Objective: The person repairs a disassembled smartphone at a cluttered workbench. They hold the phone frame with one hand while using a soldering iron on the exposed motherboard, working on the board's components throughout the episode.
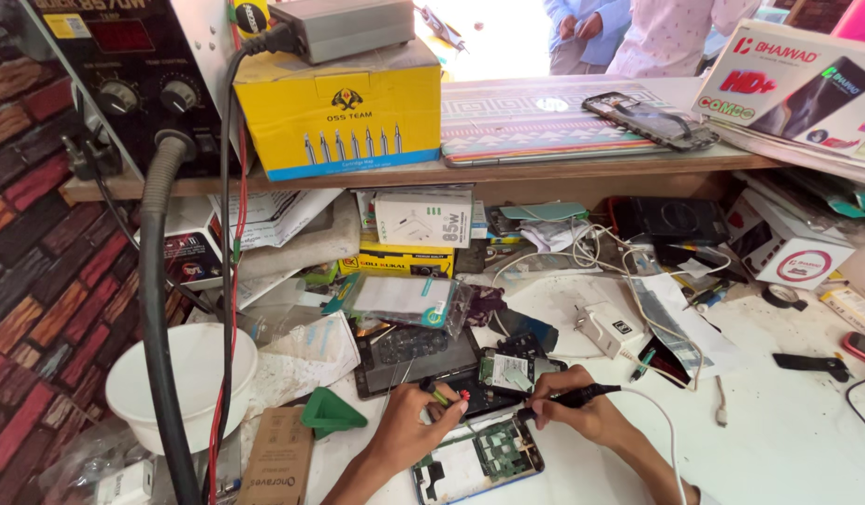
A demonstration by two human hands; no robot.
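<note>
Two hands work near the front edge of the white desk. Left hand is closed around a small green-tipped tool, its tip resting on an opened phone that lies between the hands. Right hand is clamped on a black pen-shaped iron, held level, tip pointing left toward the same phone; a white cord runs from it to the right. Second opened phone, circuit board exposed, lies just near of the hands. Dark tablet sits just far and left of the phone. Green wedge and white bowl sit to the left. Yellow box stands on the far shelf.
</note>
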